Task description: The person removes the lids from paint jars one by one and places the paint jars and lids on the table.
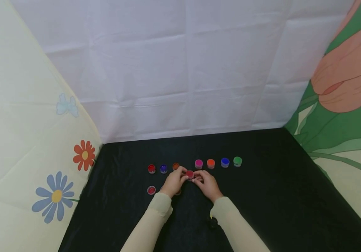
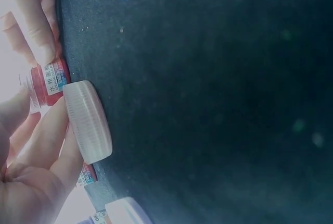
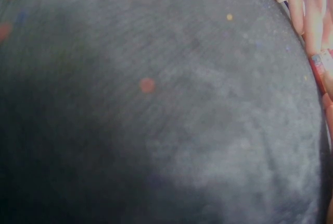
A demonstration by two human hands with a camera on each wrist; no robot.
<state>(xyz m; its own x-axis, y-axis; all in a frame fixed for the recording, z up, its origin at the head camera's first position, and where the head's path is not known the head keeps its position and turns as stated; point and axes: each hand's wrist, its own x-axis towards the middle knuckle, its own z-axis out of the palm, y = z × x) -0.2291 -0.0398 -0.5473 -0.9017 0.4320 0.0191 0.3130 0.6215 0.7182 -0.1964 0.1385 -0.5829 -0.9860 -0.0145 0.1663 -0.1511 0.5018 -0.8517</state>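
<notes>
Between both hands, low over the black cloth, is a small red paint jar (image 1: 189,174). My left hand (image 1: 175,181) pinches it from the left. In the left wrist view its thumb and fingers are at the ridged clear lid (image 2: 32,92). From the other side my right hand (image 1: 208,183) grips the jar, its fingertips on the labelled red body (image 2: 53,79). Just left of the hands stand a red jar (image 1: 151,168), a dark blue jar (image 1: 163,169) and a brown-orange jar (image 1: 175,166). A white ridged lid (image 2: 87,122) lies close by my left fingers.
To the right stand a pink jar (image 1: 198,163), an orange jar (image 1: 210,163), a blue jar (image 1: 225,162) and a green jar (image 1: 237,161). A red-stained lid (image 1: 151,190) lies in front at left; others are partly hidden by the left hand. White cloth (image 1: 180,70) hangs behind.
</notes>
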